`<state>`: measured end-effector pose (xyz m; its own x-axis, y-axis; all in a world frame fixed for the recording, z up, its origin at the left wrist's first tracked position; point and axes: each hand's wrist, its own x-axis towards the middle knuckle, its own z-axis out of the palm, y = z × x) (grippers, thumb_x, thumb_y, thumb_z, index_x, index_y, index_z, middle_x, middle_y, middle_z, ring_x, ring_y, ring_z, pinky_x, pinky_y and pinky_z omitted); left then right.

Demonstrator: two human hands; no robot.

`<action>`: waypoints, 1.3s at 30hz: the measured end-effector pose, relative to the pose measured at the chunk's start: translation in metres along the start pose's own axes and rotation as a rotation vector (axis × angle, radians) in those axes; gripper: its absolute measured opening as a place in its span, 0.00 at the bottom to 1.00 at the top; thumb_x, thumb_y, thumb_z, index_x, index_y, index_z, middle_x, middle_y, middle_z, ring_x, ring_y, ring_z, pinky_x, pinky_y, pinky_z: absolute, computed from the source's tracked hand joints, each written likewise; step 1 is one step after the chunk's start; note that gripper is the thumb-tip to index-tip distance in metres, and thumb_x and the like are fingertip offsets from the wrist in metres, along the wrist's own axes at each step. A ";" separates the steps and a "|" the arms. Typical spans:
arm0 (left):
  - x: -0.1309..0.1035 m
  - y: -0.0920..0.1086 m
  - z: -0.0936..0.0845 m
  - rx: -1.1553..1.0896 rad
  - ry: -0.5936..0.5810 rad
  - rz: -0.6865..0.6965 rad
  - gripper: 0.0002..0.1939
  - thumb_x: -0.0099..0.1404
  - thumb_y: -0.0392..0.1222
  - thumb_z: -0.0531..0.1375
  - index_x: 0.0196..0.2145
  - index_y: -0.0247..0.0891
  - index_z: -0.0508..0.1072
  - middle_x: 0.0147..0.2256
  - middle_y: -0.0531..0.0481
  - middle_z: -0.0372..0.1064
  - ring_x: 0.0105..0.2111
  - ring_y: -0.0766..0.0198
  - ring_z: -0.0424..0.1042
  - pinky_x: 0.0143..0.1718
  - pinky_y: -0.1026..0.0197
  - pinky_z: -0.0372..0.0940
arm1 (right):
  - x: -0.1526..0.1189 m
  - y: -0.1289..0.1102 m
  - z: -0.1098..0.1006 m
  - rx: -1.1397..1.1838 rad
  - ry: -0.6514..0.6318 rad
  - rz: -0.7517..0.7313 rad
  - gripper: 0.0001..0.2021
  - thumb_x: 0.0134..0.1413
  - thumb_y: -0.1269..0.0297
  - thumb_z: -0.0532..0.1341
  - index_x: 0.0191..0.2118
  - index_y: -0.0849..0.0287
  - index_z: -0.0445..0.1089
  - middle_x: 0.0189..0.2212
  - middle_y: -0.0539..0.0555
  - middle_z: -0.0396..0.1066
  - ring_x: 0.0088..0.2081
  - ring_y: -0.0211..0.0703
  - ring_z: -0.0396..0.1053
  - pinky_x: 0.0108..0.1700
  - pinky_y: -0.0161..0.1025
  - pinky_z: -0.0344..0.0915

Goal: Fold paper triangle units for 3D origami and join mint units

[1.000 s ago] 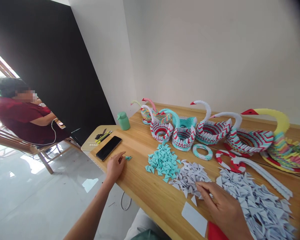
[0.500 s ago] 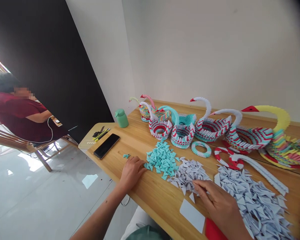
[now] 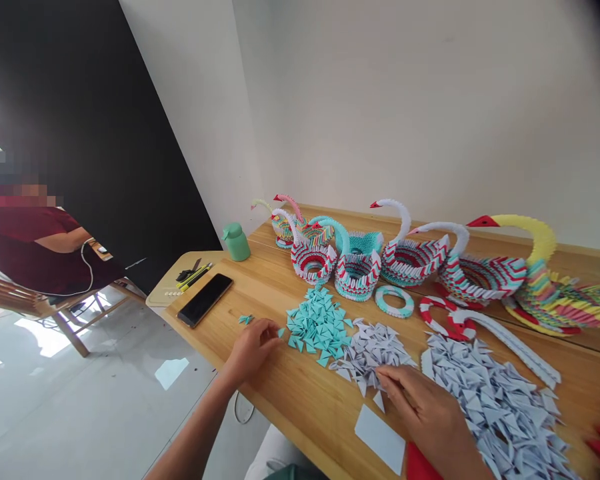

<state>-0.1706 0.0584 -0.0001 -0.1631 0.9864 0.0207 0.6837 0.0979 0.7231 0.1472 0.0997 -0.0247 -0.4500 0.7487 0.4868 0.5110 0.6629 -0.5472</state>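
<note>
My left hand (image 3: 254, 347) rests on the wooden table with its fingers curled. Between thumb and forefinger shows a teal folded paper triangle (image 3: 281, 332), just left of the teal triangle heap (image 3: 319, 323). A few loose teal pieces (image 3: 245, 319) lie beyond the knuckles. My right hand (image 3: 425, 407) pinches at the front edge of a smaller heap of white folded paper triangles (image 3: 375, 350); a white triangle seems to be at its fingertips, mostly hidden. One single white triangle (image 3: 379, 401) lies just in front. Under that wrist are a white card (image 3: 380, 437) and something red (image 3: 423, 463).
Folded-paper swans (image 3: 357, 273) line the back by the wall. Before them lie a teal-and-white ring (image 3: 394, 301), a red-and-white ring (image 3: 440, 317) and a white paper neck (image 3: 515, 347). A larger white heap (image 3: 495, 400), phone (image 3: 206, 300) and green jar (image 3: 237, 241) surround. Someone sits left (image 3: 25, 247).
The view has swung slightly right. My left hand has drawn a little left, with the teal triangle now apart from its heap. My right hand remains pinching at the small white heap.
</note>
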 end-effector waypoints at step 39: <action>0.018 0.120 0.123 -0.879 -0.283 0.120 0.13 0.59 0.49 0.61 0.29 0.34 0.74 0.24 0.51 0.70 0.24 0.67 0.66 0.27 0.66 0.61 | 0.006 0.001 -0.013 0.467 0.143 0.621 0.16 0.54 0.51 0.61 0.39 0.59 0.72 0.30 0.54 0.74 0.32 0.45 0.72 0.35 0.37 0.69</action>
<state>-0.0041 0.1040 0.0024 0.1325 0.9902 0.0439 -0.1181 -0.0282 0.9926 0.1542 0.1043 -0.0136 -0.0685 0.9956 0.0644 0.2628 0.0803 -0.9615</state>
